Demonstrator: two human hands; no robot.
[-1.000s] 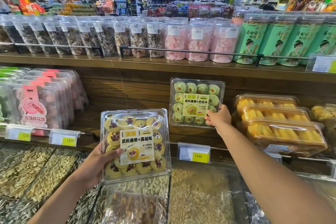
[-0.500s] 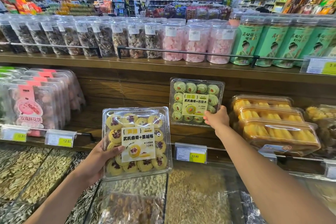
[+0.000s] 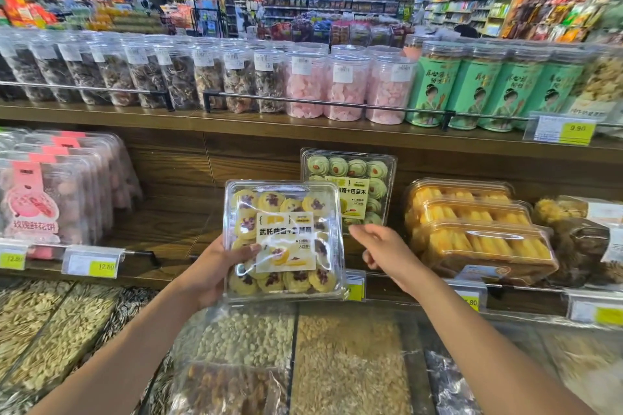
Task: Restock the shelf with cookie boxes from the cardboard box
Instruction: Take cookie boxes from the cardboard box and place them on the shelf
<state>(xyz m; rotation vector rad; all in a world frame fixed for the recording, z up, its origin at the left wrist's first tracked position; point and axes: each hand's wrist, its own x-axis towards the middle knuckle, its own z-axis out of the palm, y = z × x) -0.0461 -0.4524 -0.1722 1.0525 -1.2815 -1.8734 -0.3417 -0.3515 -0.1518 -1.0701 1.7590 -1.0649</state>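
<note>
My left hand [image 3: 222, 266] grips a clear box of yellow cookies with purple centres [image 3: 283, 239] by its left edge, holding it upright in front of the wooden shelf [image 3: 161, 229]. Behind it, a clear box of green cookies [image 3: 357, 185] stands on edge on the shelf against the back panel, partly hidden by the yellow box. My right hand [image 3: 384, 251] hovers just below and in front of the green box, fingers apart and holding nothing. The cardboard box is out of sight.
Pink pastry boxes [image 3: 50, 199] fill the shelf's left end; yellow roll boxes [image 3: 478, 232] stack at the right. Bare wood lies between the pink boxes and the green box. Jars [image 3: 344, 91] line the upper shelf. Covered bulk nut bins [image 3: 303, 357] sit below, price tags along the edge.
My right hand let go of the green cookie box and drew back towards me. My left hand carried the yellow cookie box up and to the right, in front of the green box.
</note>
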